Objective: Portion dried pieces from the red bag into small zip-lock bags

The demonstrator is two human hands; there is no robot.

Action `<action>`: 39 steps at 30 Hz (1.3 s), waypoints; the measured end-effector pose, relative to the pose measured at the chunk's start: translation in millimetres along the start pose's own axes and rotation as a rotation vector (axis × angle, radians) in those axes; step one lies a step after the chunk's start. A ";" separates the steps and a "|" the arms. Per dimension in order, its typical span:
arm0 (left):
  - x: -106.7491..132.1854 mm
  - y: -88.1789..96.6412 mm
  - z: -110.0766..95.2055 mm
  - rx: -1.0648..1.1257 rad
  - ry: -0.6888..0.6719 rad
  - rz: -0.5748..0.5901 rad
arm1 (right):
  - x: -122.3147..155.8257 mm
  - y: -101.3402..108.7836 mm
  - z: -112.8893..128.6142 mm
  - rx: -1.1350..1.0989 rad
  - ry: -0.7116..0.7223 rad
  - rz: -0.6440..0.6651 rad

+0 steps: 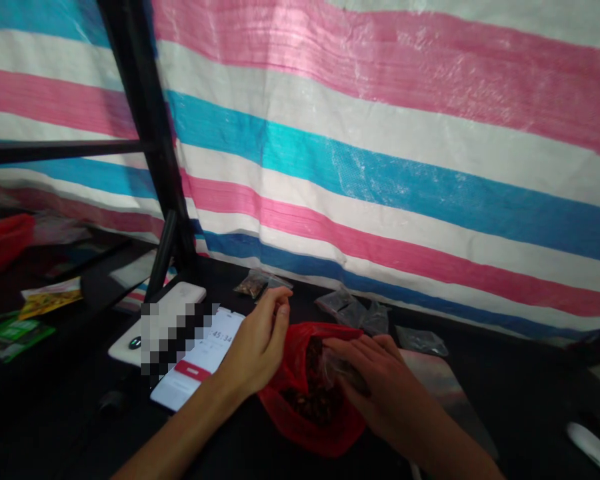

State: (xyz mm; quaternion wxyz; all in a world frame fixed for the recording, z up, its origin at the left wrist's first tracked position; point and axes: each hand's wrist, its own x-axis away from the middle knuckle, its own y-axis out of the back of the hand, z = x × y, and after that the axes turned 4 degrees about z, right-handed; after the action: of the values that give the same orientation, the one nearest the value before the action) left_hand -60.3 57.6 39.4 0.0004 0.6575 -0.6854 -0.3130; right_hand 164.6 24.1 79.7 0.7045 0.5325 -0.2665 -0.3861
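The right arm (440,433) is nearest, the right hand (373,373) gripping a little clear bag (334,367) at the mouth of the red bag (325,437), and I can't tell if the left hand (266,340), right of the phone (203,353), holds anything.

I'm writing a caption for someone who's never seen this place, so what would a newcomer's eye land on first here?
Probably the pink, blue and white striped sheet filling the upper part of the view. Next, the open red bag at lower centre, with dark pieces inside and the right hand holding a small clear bag at it. Left of that, the lit phone stands out beside the left forearm.
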 end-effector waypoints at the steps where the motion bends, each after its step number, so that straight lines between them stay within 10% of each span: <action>1: -0.3 0.6 -0.5 -0.004 -0.006 0.014 | -1.1 -2.1 -1.6 0.023 -0.001 0.002; 16: 2.9 3.9 -3.0 -0.104 -0.077 0.029 | 18.8 -0.9 -11.5 -0.092 -0.038 -0.164; 22: -0.1 8.9 -0.8 -0.149 -0.085 -0.022 | 75.6 4.2 -63.9 -0.129 -0.231 -0.432; 27: -1.0 10.7 -2.4 -0.196 -0.145 -0.015 | 108.3 -6.5 -109.8 -0.020 -0.352 -0.448; 34: -1.9 11.3 -0.4 -0.237 -0.172 -0.033 | 119.4 3.3 -115.7 -0.076 -0.333 -0.362; 39: -2.5 10.6 2.4 -0.239 -0.158 -0.025 | 121.4 12.6 -136.2 -0.192 -0.468 -0.691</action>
State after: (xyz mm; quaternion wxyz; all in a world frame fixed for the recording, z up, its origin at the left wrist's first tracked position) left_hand -70.5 60.2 43.1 0.0208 0.6348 -0.6328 -0.4429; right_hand 343.0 -0.5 47.8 0.5005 0.4207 -0.1880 -0.7329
